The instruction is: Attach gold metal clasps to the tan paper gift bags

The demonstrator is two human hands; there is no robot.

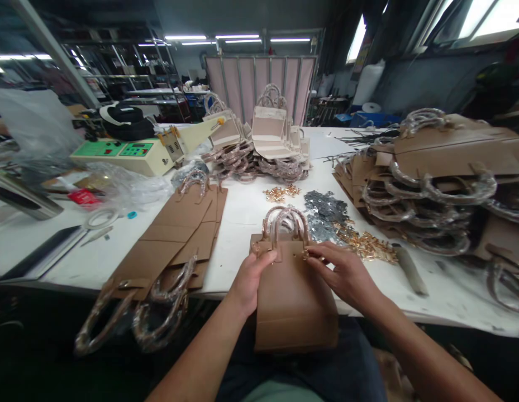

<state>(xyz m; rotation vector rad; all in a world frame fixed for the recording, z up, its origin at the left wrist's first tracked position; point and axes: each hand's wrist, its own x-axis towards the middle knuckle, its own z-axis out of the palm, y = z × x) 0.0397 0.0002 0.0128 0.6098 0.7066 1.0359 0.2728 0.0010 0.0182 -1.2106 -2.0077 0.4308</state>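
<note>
A brown handbag panel (pixel 296 296) with plastic-wrapped handles (pixel 286 218) hangs over the table's front edge, close to my lap. My left hand (pixel 255 273) grips its upper left side, thumb lying on the front near the handle tab. At the upper right, my right hand (pixel 337 271) pinches a small gold metal fitting (pixel 305 254) against the panel, beside the other handle base. Just beyond that hand lie a pile of loose gold fittings (pixel 370 243) and a heap of flat dark metal pieces (pixel 326 212).
Brown panels (pixel 167 229) lie stacked at left, handles overhanging the edge. A tall stack of wrapped-handle panels (pixel 452 151) fills the right. Farther back are pale bag pieces (pixel 270 131), more gold fittings (pixel 281 193) and a green-faced machine (pixel 120 153). A grey tool-like bar (pixel 410 271) rests at right.
</note>
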